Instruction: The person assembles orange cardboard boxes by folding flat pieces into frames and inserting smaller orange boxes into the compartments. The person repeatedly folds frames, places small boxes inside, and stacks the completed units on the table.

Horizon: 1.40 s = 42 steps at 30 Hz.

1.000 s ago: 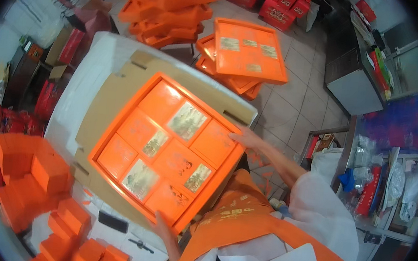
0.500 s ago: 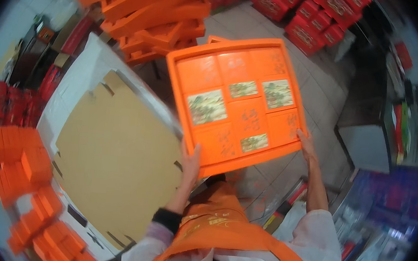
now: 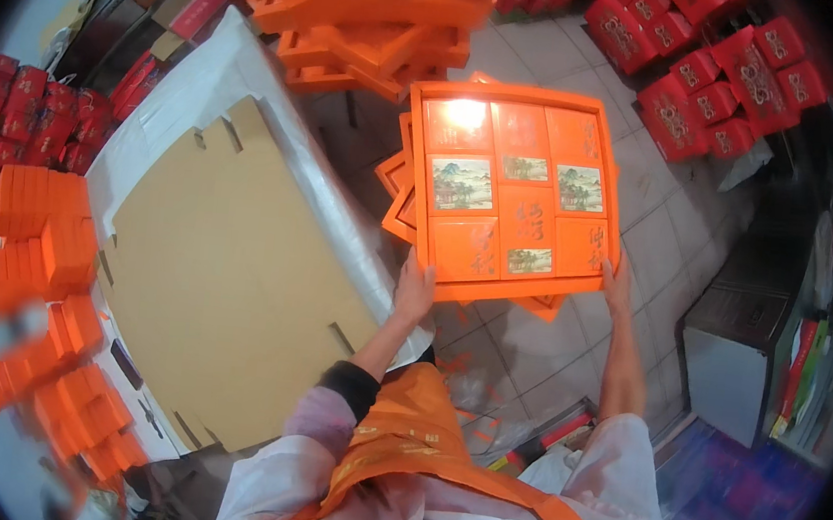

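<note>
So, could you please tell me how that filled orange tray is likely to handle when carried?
The orange tray is probably fairly stiff, as its raised rim shows no sag between the left hand and right hand. The boxes inside likely shift little, sitting edge to edge. They may be slippery, since one reflects a bright glare.

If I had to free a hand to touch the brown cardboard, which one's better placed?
Probably the left. Your left hand grips the orange tray at its near left corner, close to the brown cardboard; your right hand holds the near right corner, farther off.
</note>
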Each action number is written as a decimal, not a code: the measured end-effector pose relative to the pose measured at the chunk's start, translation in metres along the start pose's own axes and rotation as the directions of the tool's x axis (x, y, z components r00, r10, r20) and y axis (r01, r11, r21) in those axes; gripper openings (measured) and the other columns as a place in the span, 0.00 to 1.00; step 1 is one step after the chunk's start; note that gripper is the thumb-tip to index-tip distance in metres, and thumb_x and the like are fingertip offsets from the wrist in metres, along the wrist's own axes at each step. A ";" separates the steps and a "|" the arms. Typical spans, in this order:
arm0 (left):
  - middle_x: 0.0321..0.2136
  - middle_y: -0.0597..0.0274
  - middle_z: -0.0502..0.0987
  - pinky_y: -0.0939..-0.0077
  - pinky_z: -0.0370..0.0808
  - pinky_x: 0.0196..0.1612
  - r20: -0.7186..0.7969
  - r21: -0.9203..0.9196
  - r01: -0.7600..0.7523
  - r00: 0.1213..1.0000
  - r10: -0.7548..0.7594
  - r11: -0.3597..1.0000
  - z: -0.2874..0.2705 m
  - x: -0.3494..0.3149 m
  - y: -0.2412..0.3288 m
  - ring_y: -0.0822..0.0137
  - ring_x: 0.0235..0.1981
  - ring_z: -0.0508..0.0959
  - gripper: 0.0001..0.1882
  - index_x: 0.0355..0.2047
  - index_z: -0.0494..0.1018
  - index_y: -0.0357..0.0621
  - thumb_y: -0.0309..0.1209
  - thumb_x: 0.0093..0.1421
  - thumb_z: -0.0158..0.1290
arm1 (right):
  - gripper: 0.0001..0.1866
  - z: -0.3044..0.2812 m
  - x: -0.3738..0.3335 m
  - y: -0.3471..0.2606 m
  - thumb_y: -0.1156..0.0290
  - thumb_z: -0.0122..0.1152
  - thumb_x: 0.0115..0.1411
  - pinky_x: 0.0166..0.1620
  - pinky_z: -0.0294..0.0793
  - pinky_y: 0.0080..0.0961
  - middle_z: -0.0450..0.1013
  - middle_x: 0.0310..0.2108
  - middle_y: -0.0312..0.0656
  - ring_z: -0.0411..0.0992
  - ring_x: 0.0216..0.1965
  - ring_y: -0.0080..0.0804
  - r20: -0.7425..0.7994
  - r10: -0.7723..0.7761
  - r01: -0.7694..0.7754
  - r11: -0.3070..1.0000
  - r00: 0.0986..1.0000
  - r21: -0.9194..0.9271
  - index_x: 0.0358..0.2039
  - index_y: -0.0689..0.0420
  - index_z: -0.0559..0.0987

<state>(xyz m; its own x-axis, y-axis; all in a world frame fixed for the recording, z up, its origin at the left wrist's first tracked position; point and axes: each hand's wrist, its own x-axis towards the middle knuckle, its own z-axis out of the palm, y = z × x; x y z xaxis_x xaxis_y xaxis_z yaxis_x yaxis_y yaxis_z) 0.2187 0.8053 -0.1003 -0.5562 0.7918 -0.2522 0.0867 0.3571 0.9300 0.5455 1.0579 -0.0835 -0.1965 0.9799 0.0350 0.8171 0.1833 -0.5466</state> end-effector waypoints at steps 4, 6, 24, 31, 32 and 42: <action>0.50 0.41 0.65 0.62 0.64 0.52 -0.225 0.122 0.048 0.974 -0.019 0.991 -0.036 -0.017 -0.004 0.49 0.50 0.67 0.27 0.55 0.56 0.35 0.36 0.58 0.46 | 0.18 0.002 -0.040 -0.047 0.62 0.45 0.62 0.44 0.66 0.27 0.68 0.38 0.42 0.66 0.41 0.29 0.008 -0.027 0.023 0.954 1.000 0.297 0.46 0.63 0.67; 0.46 0.44 0.69 0.67 0.66 0.50 -0.318 -0.033 0.108 0.941 -0.113 0.994 -0.082 -0.016 0.009 0.51 0.47 0.70 0.24 0.53 0.60 0.35 0.35 0.58 0.46 | 0.16 0.011 -0.096 -0.163 0.66 0.43 0.63 0.48 0.64 0.28 0.68 0.42 0.43 0.66 0.45 0.31 0.280 -0.040 -0.101 0.876 0.959 0.472 0.46 0.63 0.67; 0.33 0.44 0.75 0.64 0.69 0.40 -0.964 -0.250 0.252 -0.152 -0.216 0.935 -0.567 -0.204 -0.187 0.52 0.35 0.74 0.11 0.32 0.70 0.33 0.29 0.56 0.43 | 0.06 -0.009 -0.539 -0.587 0.70 0.51 0.60 0.36 0.62 0.13 0.65 0.28 0.28 0.61 0.32 0.14 0.546 -0.703 -0.550 0.705 -0.456 0.448 0.32 0.58 0.70; 0.35 0.42 0.73 0.60 0.68 0.42 -0.928 -0.134 0.477 0.246 -0.279 0.869 -0.634 -0.327 -0.264 0.51 0.38 0.73 0.17 0.35 0.70 0.35 0.36 0.49 0.50 | 0.10 -0.007 -0.585 -0.615 0.73 0.49 0.58 0.45 0.65 0.25 0.70 0.39 0.41 0.68 0.42 0.29 0.132 -0.772 -0.467 0.501 -0.622 0.728 0.40 0.60 0.72; 0.38 0.42 0.72 0.59 0.68 0.44 -0.914 -0.118 0.546 0.267 -0.306 0.830 -0.622 -0.341 -0.282 0.50 0.41 0.72 0.19 0.38 0.69 0.35 0.36 0.49 0.50 | 0.11 -0.003 -0.570 -0.617 0.73 0.49 0.58 0.47 0.65 0.27 0.70 0.41 0.42 0.68 0.44 0.32 0.257 -0.656 -0.398 0.675 -0.710 0.621 0.42 0.60 0.72; 0.39 0.46 0.71 0.60 0.67 0.45 -0.806 -0.217 0.555 0.363 -0.468 0.803 -0.551 -0.341 -0.266 0.50 0.43 0.70 0.18 0.38 0.67 0.36 0.33 0.48 0.51 | 0.20 0.217 -0.267 -0.347 0.68 0.48 0.57 0.49 0.64 0.31 0.67 0.46 0.48 0.65 0.48 0.38 0.432 -0.264 0.278 0.960 0.862 0.032 0.49 0.63 0.66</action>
<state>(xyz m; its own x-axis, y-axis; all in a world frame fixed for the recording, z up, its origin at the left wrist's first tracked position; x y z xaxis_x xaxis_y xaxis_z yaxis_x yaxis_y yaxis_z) -0.0699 0.1673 -0.1146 -0.9085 -0.2792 -0.3110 -0.4179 0.6189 0.6651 0.1965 0.7160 -0.0846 -0.6192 0.7626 -0.1873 0.7127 0.4456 -0.5418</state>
